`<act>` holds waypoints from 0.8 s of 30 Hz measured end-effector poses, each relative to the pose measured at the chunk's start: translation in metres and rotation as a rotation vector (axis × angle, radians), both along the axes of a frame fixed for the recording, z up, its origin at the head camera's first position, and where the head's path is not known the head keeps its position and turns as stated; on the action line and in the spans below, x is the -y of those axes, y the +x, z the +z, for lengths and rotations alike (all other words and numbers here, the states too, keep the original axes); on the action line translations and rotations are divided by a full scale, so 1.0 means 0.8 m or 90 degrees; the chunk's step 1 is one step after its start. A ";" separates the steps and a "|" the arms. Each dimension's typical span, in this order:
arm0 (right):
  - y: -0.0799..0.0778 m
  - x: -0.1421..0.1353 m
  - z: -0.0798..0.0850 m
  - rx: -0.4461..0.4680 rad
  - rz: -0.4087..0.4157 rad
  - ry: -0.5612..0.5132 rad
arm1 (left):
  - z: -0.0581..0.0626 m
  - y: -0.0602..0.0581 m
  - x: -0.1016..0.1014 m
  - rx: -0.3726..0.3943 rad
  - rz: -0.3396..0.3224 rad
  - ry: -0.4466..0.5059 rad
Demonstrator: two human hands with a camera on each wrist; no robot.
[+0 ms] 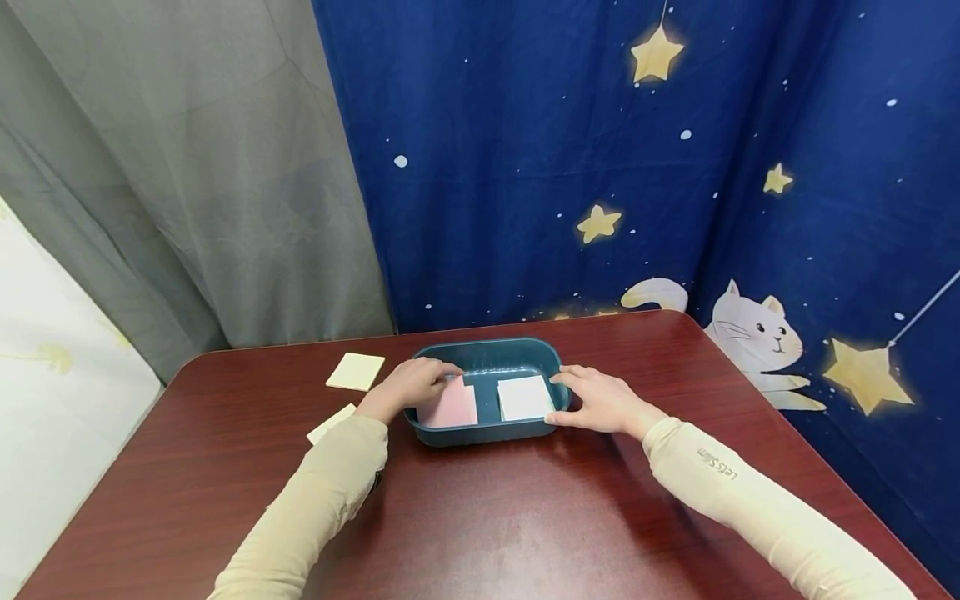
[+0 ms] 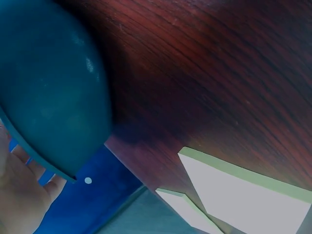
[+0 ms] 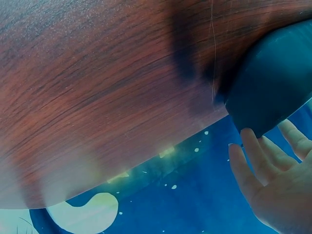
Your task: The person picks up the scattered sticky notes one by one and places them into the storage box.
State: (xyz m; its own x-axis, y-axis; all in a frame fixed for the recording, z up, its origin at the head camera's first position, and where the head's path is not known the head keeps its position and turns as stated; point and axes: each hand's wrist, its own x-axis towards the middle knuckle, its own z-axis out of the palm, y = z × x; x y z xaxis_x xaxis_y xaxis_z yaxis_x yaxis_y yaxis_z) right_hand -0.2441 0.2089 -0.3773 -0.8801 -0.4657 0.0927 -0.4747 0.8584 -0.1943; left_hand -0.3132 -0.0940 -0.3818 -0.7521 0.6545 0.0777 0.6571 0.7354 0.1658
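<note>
A dark teal oblong bin (image 1: 491,433) stands on the table. Inside it, a pink square pad of paper (image 1: 444,407) lies at the left, overlapping a white one, and a white square pad (image 1: 526,398) lies at the right. My left hand (image 1: 415,385) reaches over the bin's left end, its fingers by the far edge of the pink pad; its thumb is hard to make out. In the left wrist view, part of that hand is hidden behind the bin wall. My right hand (image 1: 603,400) touches the bin's right end with fingers nearly straight (image 3: 263,163).
Two pale yellow square pads lie on the table left of the bin: a farther pad (image 1: 356,372) and a nearer pad (image 1: 328,423), partly covered by the left sleeve. Behind the brown table (image 1: 495,517) hang a grey curtain (image 1: 225,183) and a blue curtain (image 1: 510,167) with stars.
</note>
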 end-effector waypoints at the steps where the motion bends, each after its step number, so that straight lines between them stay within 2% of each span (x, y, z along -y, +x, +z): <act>1: 0.000 0.000 0.000 0.001 0.000 0.000 | -0.001 -0.001 0.000 -0.008 0.003 -0.012; 6: 0.000 0.000 0.000 0.001 -0.001 0.002 | -0.009 -0.004 -0.004 -0.028 0.018 -0.057; 12: 0.000 -0.001 -0.001 -0.004 -0.001 0.000 | -0.011 -0.002 -0.007 -0.039 0.033 -0.078; 24: 0.000 -0.001 -0.002 -0.007 0.003 0.000 | -0.013 -0.001 -0.017 -0.002 0.090 -0.151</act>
State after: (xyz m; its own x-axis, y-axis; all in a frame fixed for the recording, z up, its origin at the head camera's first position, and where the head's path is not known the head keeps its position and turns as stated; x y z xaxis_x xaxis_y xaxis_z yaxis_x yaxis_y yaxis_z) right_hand -0.2444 0.2101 -0.3787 -0.8768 -0.4698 0.1021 -0.4808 0.8563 -0.1888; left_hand -0.3138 -0.0806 -0.3923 -0.8368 0.5438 -0.0631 0.5460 0.8374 -0.0238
